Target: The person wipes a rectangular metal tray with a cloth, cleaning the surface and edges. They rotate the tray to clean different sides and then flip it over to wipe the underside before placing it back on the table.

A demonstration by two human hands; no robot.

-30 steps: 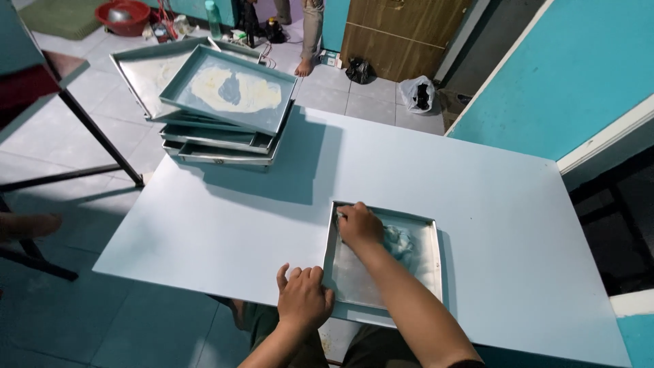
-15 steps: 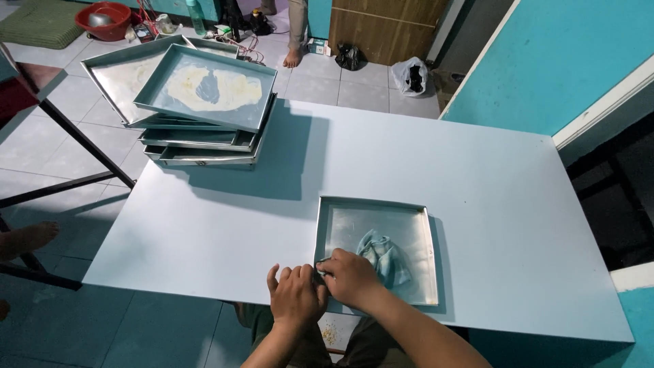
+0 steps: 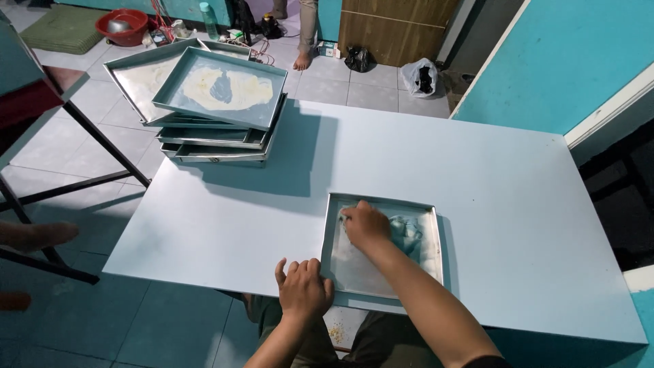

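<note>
Wiping goes on at lower centre of the frame: right hand (image 3: 364, 227) presses a blue cloth (image 3: 407, 230) into the metal tray (image 3: 381, 272) on the pale table (image 3: 477, 177); left hand (image 3: 304, 289), fingers curled, grips the tray's near-left edge; smeared trays (image 3: 218, 102) wait stacked upper left.

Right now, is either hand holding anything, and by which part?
The right hand presses a crumpled blue cloth at its left end inside the square metal tray. The left hand rests at the tray's near-left edge; a grip cannot be told.
</note>
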